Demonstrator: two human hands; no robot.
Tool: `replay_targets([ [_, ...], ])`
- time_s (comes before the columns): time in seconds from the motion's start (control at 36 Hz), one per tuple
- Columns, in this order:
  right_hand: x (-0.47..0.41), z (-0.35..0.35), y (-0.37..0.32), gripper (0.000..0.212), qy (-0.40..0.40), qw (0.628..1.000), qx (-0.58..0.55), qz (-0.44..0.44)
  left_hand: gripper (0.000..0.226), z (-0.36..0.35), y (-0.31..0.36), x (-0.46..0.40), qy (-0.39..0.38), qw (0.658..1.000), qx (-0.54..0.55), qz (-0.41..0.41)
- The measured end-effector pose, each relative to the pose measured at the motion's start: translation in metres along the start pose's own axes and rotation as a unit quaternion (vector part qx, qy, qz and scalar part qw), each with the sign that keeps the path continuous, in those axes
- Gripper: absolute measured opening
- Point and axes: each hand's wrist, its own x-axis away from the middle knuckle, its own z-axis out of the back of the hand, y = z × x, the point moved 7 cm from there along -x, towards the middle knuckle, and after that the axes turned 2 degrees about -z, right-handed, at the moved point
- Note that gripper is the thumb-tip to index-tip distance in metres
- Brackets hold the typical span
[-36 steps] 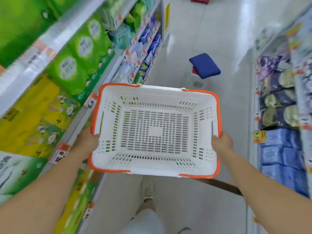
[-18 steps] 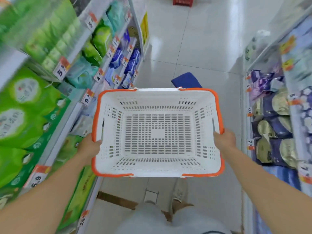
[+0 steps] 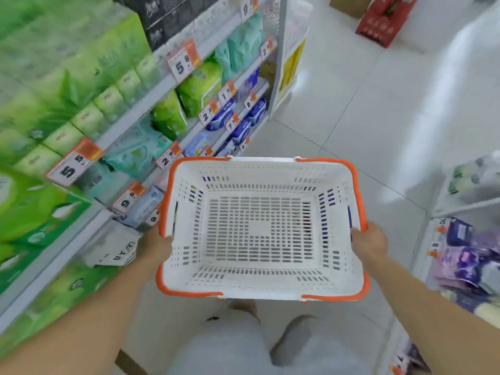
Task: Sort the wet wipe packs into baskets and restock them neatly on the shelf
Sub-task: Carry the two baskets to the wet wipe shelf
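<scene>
Both hands are on the basket (image 3: 259,234), one at each short side. The left hand (image 3: 154,246) is curled round the left wall just below the orange rim, fingers wrapped under the edge and out of sight. The right hand (image 3: 369,240) grips the right wall the same way, knuckles outward. The basket is white, slotted plastic with an orange rim, held level at about waist height over the pale tiled floor (image 3: 378,117), mouth facing up, nothing inside it. Its long axis runs left to right across the aisle, from one hand to the other. Its left end is near the front edge of the left-hand shelf (image 3: 151,104), where green, teal and blue packs (image 3: 200,85) sit behind price tags (image 3: 184,62).
</scene>
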Motion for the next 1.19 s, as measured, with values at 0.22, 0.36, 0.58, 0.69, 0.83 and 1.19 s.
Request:
replay_targets([
  [0.22, -0.11, -0.04, -0.128, 0.022, -0.045, 0.988, 0.106, 0.101, 0.027, -0.05, -0.014, -0.038, 0.009, 0.99, 0.029, 0.136],
  [0.36, -0.187, -0.137, -0.168, 0.022, -0.087, 0.957, 0.209, 0.179, 0.023, -0.12, -0.055, -0.057, 0.031, 0.969, 0.079, 0.231],
  [0.58, -0.291, -0.346, -0.154, 0.035, -0.154, 0.92, 0.262, 0.247, 0.029, -0.254, -0.146, -0.128, 0.079, 0.928, 0.112, 0.347],
  [0.69, -0.324, -0.416, -0.148, 0.021, -0.153, 0.91, 0.269, 0.278, 0.028, -0.295, -0.169, -0.167, 0.106, 0.917, 0.106, 0.369],
  [0.83, -0.346, -0.459, -0.156, 0.012, -0.147, 0.904, 0.264, 0.302, 0.03, -0.312, -0.178, -0.19, 0.137, 0.905, 0.087, 0.394],
  [1.19, -0.231, -0.328, -0.224, 0.025, -0.235, 0.898, 0.21, 0.308, 0.007, -0.225, -0.02, -0.104, 0.116, 0.899, 0.294, 0.302],
])
